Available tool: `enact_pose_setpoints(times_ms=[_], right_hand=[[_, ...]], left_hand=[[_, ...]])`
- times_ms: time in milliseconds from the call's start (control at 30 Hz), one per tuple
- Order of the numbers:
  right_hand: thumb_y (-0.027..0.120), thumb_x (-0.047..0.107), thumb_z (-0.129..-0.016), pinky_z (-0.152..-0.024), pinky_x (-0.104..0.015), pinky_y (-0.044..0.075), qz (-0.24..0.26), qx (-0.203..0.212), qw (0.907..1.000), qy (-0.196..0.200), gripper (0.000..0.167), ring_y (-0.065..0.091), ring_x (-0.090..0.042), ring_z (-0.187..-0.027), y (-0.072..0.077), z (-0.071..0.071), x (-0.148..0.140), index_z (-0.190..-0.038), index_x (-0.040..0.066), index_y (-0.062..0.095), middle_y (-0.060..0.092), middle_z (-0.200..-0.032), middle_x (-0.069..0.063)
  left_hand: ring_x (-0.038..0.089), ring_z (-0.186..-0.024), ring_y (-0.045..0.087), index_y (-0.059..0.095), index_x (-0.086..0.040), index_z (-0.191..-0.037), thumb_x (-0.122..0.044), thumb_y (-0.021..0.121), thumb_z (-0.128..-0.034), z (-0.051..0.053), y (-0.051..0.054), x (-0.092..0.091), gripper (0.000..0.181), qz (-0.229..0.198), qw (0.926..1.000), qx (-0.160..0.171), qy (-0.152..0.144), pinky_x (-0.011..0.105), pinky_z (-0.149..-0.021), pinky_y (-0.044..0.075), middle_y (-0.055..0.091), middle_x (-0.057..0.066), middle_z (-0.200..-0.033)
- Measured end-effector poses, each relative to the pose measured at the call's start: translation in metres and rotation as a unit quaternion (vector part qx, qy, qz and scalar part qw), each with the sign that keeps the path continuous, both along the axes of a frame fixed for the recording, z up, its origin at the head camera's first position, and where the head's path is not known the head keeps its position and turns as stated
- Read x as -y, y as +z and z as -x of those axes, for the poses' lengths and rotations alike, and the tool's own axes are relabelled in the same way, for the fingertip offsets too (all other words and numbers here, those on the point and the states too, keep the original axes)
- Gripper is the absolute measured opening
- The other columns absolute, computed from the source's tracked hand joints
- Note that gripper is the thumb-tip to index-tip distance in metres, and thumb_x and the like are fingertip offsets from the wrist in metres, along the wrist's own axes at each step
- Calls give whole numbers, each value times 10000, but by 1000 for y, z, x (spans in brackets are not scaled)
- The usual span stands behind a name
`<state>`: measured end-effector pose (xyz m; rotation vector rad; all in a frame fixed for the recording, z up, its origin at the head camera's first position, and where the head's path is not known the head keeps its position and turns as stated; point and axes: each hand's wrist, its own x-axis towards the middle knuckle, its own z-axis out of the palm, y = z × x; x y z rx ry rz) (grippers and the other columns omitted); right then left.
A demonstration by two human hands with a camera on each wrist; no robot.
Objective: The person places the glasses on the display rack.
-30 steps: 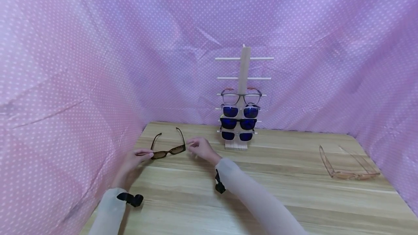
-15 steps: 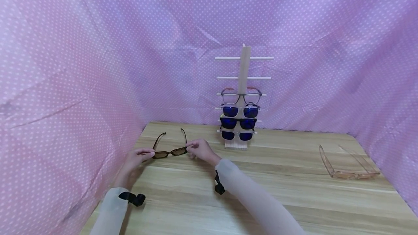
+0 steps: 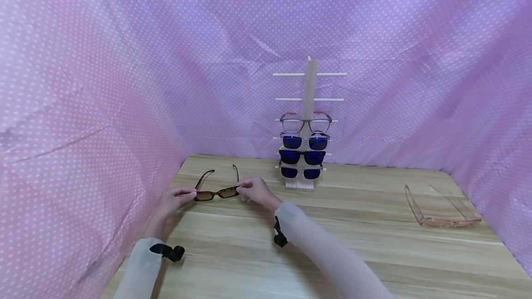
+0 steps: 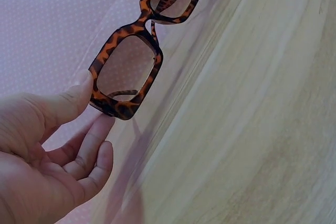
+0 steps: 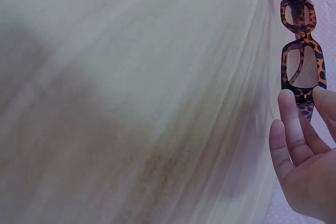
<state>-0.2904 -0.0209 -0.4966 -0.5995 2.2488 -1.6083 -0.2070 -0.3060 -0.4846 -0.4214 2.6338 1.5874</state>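
Tortoiseshell sunglasses (image 3: 216, 194) with brown lenses are held near the left end of the table, temples unfolded and pointing away. My left hand (image 3: 173, 201) pinches their left outer corner between thumb and fingers; in the left wrist view the thumb lies on the frame's edge. At the opposite corner, by the hinge, my right hand (image 3: 256, 191) pinches the frame (image 5: 303, 66). The right wrist view shows both hands at the two ends of the sunglasses.
A wooden display stand (image 3: 309, 89) with white crossbars rises behind, right of my hands, carrying several pairs of glasses on its lower bars. Clear pinkish glasses (image 3: 449, 222) lie on the wooden table (image 3: 353, 243) at the right. Pink dotted cloth (image 3: 232, 59) hangs around the table.
My right hand, apart from the sunglasses a second ago, now pinches their right corner. The sunglasses have shifted slightly to the right. My left hand keeps its grip.
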Motion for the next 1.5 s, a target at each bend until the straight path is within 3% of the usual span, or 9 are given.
enact_pose_setpoints(times_ms=[267, 467, 567, 667, 767, 900, 1067, 1267, 1500], right_hand=[[672, 88, -980, -658, -440, 616, 230, -219, 9994, 134, 197, 718, -463, -830, 7, -2, -4, -1127, -7, 763, 753, -963, -261], [689, 96, -972, -733, -487, 621, 260, -308, 9992, 12, 189, 718, -477, -839, 13, -1, -4, -1103, -13, 769, 761, -995, -238], [701, 115, -968, -749, -457, 625, 260, -311, 9992, -56, 189, 721, -460, -859, 17, -1, -3, -1098, 0, 773, 763, -1044, -204], [704, 135, -968, -749, -396, 623, 241, -445, 9987, -84, 191, 720, -441, -870, 23, 1, -4, -1102, 19, 775, 760, -1109, -167], [699, 135, -972, -733, -358, 610, 260, -612, 9978, -71, 192, 715, -441, -863, 29, 3, -6, -1111, 25, 773, 759, -1138, -156], [690, 118, -975, -733, -374, 606, 294, -754, 9967, -6, 209, 718, -443, -844, 39, 3, -10, -1137, 7, 761, 762, -1123, -172], [686, 91, -973, -703, -425, 601, 398, -1018, 9939, 121, 220, 721, -434, -813, 56, 2, -17, -1158, -9, 750, 758, -1122, -193], [682, 96, -976, -613, -218, 539, 373, -1267, 9909, 249, 223, 722, -420, -812, 81, 1, -28, -1159, -12, 751, 746, -1156, -203], [673, 109, -985, -650, -178, 538, 400, -1509, 9870, 393, 222, 735, -315, -785, 107, 0, -41, -1163, 3, 754, 761, -1122, -182]], left_hand=[[2, -940, 601, 688, -9, -1252, -255, 730, -957, 1, 2, -1, 386, -344, 9994, -74, -3, 236, -894, 511, 731, -61, -1085], [97, -953, 623, 708, -125, -1196, -201, 723, -959, 1, 2, -1, 250, -1651, 9861, 35, 187, 286, -897, 537, 676, -114, -1003], [142, -954, 648, 711, -193, -1154, -235, 734, -954, 0, 4, -1, 205, -2018, 9790, 39, 288, 317, -894, 559, 686, -101, -959], [166, -952, 675, 692, -215, -1187, -315, 734, -952, -1, 8, -2, 259, -1896, 9814, -9, 313, 342, -886, 571, 702, -104, -935], [149, -968, 676, 657, -151, -1281, -368, 707, -967, 0, 14, -3, 385, -1432, 9894, -212, 128, 346, -900, 562, 693, -137, -960], [51, -966, 669, 633, -60, -1323, -348, 677, -990, 0, 22, -3, 442, -916, 9934, -683, -128, 280, -911, 542, 678, -219, -990], [-43, -978, 664, 664, -41, -1270, -242, 673, -999, -1, 28, -5, 337, -1132, 9851, -1210, -452, 153, -906, 507, 690, -265, -1026], [-34, -982, 681, 706, -19, -1203, -117, 651, -1002, 2, 35, -9, 230, -1474, 9699, -1818, -680, 122, -896, 512, 701, -221, -1060], [-1, -969, 670, 747, -42, -1133, -72, 678, -976, -2, 62, -19, 174, -1673, 9567, -2314, -570, 134, -891, 512, 720, -172, -1037]])
